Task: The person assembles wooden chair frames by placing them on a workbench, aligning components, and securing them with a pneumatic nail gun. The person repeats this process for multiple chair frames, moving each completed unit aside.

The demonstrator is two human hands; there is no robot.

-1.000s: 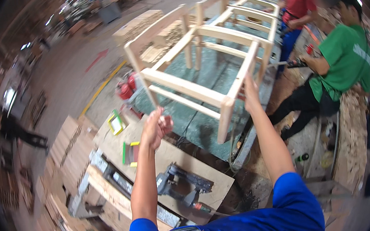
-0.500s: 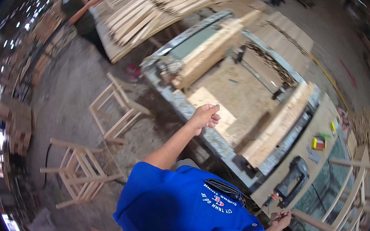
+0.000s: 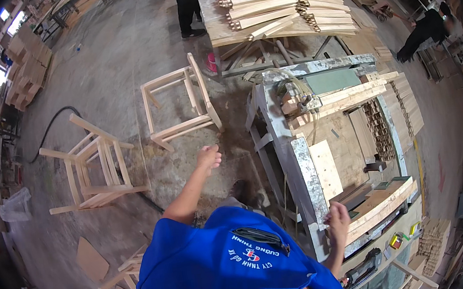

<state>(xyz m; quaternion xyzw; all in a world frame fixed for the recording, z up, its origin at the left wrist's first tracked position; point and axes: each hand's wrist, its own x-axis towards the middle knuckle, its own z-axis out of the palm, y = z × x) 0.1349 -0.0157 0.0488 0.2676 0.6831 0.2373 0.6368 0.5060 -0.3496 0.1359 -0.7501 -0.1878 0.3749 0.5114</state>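
My left hand [image 3: 209, 158] hangs over the floor in front of me, fingers loosely curled, with nothing visible in it. It is nearest to a bare wooden chair frame [image 3: 184, 128] standing just beyond it. My right hand [image 3: 339, 223] is raised at the near corner of a paint-worn metal work frame [image 3: 307, 176], fingers curled in and no object showing; whether it touches the frame I cannot tell. Thick wooden beams [image 3: 346, 100] lie across that frame, and a pale board [image 3: 325, 168] rests inside it.
Another wooden chair frame [image 3: 105, 189] lies tipped at left. A black hose [image 3: 49, 124] runs over the floor. Beyond stands a table with curved wooden slats [image 3: 262, 8], a person [image 3: 185, 7] beside it. A black nail gun [image 3: 362, 266] lies on a bench at lower right.
My view has swung left, bringing the chair frames nearer the middle. My left hand has moved from over the work frame's edge to over the floor; my right hand has risen beside the frame.
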